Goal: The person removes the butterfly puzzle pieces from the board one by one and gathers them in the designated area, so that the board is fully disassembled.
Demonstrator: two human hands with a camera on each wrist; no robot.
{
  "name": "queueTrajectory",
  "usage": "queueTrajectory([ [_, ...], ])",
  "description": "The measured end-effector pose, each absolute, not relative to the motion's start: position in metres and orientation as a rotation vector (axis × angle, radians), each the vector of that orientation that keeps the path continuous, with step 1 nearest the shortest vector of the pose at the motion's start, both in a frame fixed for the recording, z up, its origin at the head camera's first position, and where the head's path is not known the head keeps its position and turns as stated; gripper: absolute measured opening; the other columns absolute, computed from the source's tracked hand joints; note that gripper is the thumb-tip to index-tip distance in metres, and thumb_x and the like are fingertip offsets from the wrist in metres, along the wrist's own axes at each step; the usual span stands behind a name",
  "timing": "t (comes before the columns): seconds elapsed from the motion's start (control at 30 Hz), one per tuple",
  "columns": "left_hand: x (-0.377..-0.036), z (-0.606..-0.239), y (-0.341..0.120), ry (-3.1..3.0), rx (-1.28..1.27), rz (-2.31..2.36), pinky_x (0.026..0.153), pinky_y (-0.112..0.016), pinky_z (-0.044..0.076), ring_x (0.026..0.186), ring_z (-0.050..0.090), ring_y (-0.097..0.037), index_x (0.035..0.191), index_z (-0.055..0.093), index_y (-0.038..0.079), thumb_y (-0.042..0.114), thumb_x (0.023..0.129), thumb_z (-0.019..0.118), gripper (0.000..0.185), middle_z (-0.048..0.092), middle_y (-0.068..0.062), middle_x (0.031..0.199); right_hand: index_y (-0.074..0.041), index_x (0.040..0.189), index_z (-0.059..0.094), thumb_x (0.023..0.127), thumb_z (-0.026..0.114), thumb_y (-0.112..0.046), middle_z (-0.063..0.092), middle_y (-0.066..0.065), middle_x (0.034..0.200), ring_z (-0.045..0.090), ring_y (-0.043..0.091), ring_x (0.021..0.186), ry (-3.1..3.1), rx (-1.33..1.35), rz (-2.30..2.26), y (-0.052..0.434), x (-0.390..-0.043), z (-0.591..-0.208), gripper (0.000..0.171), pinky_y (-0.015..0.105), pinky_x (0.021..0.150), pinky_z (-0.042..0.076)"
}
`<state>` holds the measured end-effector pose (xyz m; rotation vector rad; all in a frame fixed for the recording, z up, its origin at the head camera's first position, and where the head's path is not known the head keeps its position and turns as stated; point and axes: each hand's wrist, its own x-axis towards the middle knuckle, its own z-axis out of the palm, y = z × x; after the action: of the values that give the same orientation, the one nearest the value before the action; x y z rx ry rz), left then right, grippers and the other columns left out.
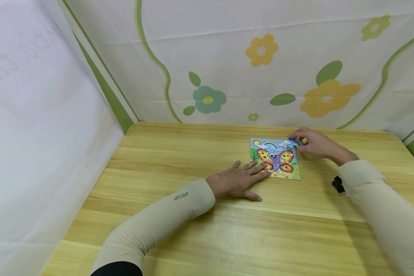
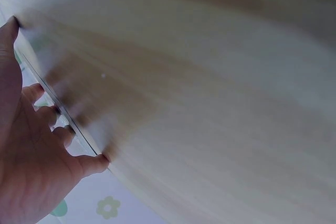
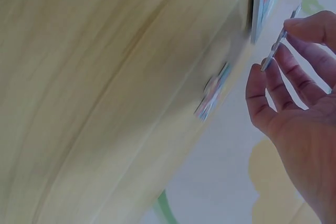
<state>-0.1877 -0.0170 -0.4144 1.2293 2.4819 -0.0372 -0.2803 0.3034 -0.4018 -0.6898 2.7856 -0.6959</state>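
The left hand lies flat on the desk with fingers straight and spread, its fingertips pressing the near left corner of the butterfly puzzle board. The right hand pinches a thin puzzle piece between thumb and fingers at the board's far right corner; the right wrist view shows the piece edge-on, tilted, apart from the board. The board sits toward the far edge of the desk, right of centre, and another loose piece seems to lie just beside it, though it is blurred. To seat the held piece well, I judge the left hand should pin the board so it cannot slide, while the right lowers the piece flat over its gap, matches the outline, then presses down evenly rather than forcing one edge.
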Motion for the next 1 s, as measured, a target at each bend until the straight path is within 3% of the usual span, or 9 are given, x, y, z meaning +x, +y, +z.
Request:
queueTrajectory([
  [1.0,-0.187,-0.414,-0.017,2.483,1.246,-0.039,0.13,-0.062,0.014,0.166,-0.003,-0.022,0.17,0.003,0.032,0.069,0.103,0.044,0.087,-0.005,0.006,0.179,0.013,0.139,0.058,0.093,0.065,0.005,0.056,0.031,0.128,0.058,0.048,0.114,2.868,-0.585,-0.596,0.375,-0.275,-0.403,0.047,0.06,0.088,0.054],
])
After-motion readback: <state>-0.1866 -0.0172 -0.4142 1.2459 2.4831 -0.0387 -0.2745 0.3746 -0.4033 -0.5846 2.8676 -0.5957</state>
